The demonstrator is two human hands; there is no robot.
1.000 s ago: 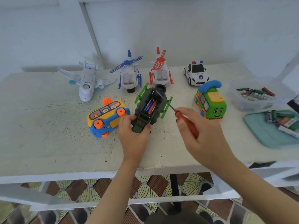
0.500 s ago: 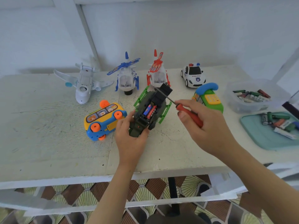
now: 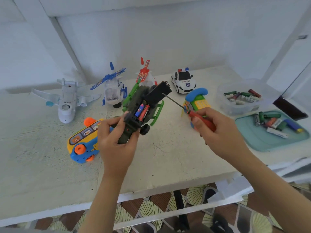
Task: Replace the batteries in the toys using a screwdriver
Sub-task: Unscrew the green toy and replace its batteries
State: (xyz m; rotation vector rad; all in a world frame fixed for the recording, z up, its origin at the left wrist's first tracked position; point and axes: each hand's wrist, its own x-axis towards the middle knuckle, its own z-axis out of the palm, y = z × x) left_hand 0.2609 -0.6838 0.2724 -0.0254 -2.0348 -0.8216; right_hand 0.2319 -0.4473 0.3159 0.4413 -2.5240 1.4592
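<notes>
My left hand [image 3: 116,140] grips a dark green toy helicopter [image 3: 143,108] by its tail and holds it belly up above the table. Its black battery cover [image 3: 158,93] is swung open, showing a blue and a red battery [image 3: 143,111] inside. My right hand [image 3: 217,132] holds a red-handled screwdriver [image 3: 202,120], whose thin shaft points up-left toward the cover with its tip close to it.
On the white table [image 3: 168,157] stand a white plane [image 3: 65,101], a blue helicopter [image 3: 112,91], a red helicopter [image 3: 146,74], a police car [image 3: 183,81], a phone toy [image 3: 198,100] and a bus toy [image 3: 82,142]. A clear tub [image 3: 240,98] and a teal tray [image 3: 269,132] hold batteries at right.
My left hand has lifted the green helicopter off the table and tilted it toward me. The battery cover has swung up and open. My right hand has drawn the screwdriver back to the right.
</notes>
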